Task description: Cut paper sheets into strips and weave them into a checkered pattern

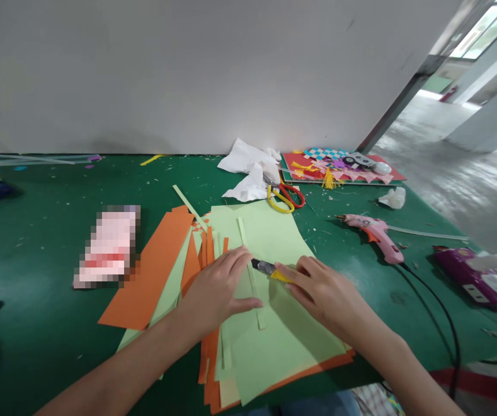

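Note:
My right hand (318, 283) is closed around a yellow and black utility knife (270, 270), its black front end pointing left. Under both hands lies a stack of light green paper (292, 329), with orange sheets showing below its lower edge. A narrow green strip (255, 289) lies lengthwise on the top sheet. Beside the knife's front end, my left hand (220, 283) rests on the paper, thumb apart from the other fingers and nothing visible held. Orange strips (209, 341) and a larger orange sheet (153, 271) lie left of the green stack.
Scissors (285, 197) with red and yellow handles lie by crumpled white tissue (248, 167). A pink glue gun (376, 234) and its cord are at the right, near a purple packet (476, 277). Craft pieces cover a red board (396, 167) behind. A blurred pink object (110, 245) lies left.

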### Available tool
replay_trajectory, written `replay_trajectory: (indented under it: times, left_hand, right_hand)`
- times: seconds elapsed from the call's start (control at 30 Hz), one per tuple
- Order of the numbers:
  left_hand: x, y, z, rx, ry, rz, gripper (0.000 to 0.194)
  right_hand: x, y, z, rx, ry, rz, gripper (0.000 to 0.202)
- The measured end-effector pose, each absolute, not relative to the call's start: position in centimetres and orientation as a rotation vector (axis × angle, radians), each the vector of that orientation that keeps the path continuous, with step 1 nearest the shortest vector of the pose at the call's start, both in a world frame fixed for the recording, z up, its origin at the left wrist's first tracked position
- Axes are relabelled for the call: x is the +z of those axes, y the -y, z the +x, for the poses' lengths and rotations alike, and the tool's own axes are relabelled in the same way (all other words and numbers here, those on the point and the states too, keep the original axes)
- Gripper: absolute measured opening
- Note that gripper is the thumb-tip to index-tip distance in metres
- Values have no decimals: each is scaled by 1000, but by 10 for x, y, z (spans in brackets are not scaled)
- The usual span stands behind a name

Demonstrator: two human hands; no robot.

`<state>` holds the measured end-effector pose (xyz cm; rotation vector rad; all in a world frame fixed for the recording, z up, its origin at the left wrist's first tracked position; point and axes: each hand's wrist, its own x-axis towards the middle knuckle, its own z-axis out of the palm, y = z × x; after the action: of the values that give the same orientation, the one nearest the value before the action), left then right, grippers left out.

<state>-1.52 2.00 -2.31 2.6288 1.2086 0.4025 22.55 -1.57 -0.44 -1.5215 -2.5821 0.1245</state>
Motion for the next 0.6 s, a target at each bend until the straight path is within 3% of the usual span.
replay_trajectory:
  times: [0.37,0.6]
  left_hand:
    - [-24,-20,-16,422,-1207,2598,78]
    - [-18,-26,-14,274,-1274,2646,95]
  right_hand:
    - [-2,10,223,114,2587,-1537,36]
    - [-1,11,223,100,2574,-1509,35]
